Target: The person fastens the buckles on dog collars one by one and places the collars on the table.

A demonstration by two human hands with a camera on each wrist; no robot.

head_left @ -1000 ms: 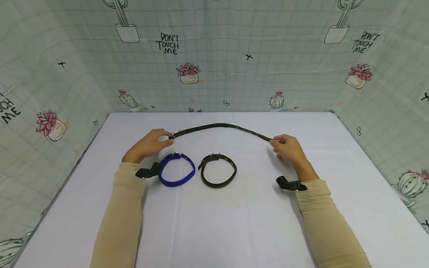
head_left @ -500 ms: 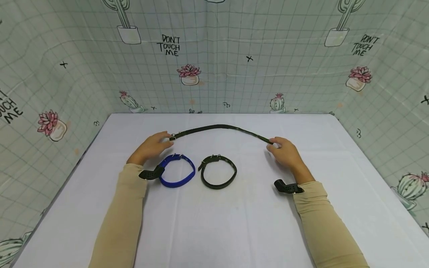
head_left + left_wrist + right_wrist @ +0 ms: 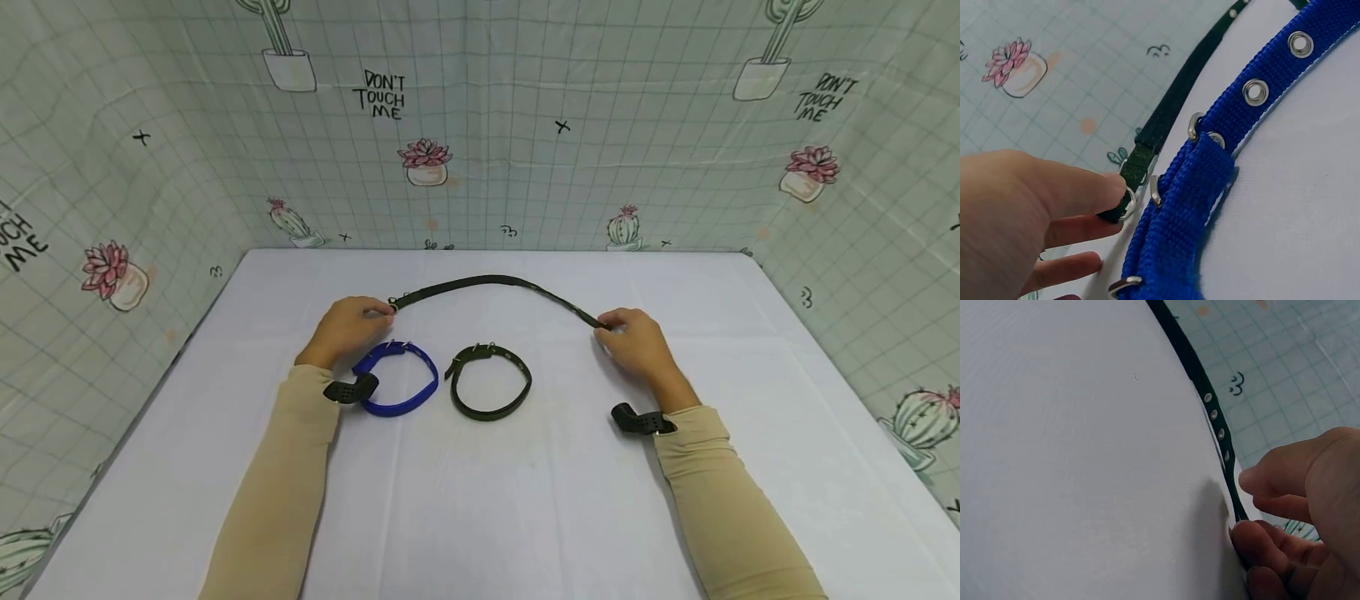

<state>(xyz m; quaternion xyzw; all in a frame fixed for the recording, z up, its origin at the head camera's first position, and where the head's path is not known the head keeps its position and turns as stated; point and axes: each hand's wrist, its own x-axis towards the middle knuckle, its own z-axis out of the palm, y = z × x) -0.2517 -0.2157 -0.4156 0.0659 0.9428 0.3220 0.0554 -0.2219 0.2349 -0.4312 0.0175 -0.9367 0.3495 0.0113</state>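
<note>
- A long dark strap (image 3: 495, 283) is stretched across the upper middle of the head view, its long axis running left to right in a shallow arch over the table (image 3: 480, 500)
- Its buckle end is pinched by the left hand (image 3: 347, 327) at centre left; in the left wrist view the thumb and fingers (image 3: 1079, 194) are seen closed on the metal ring (image 3: 1127, 201)
- Its holed tail is pinched by the right hand (image 3: 636, 343) at centre right; in the right wrist view the fingertips (image 3: 1260, 540) are curled round the strap just below its row of eyelets (image 3: 1217, 425)
- The strap thus lies between the two hands, each at one end and equally near
- A blue collar (image 3: 397, 379) lies closed in a loop just below the left hand, almost touching the strap's buckle in the left wrist view
- A black collar (image 3: 491, 382) lies looped just right of the blue one, below the strap's middle and apart from it
- Nothing is seen above the strap but bare tabletop and the patterned backdrop (image 3: 480, 125)
</note>
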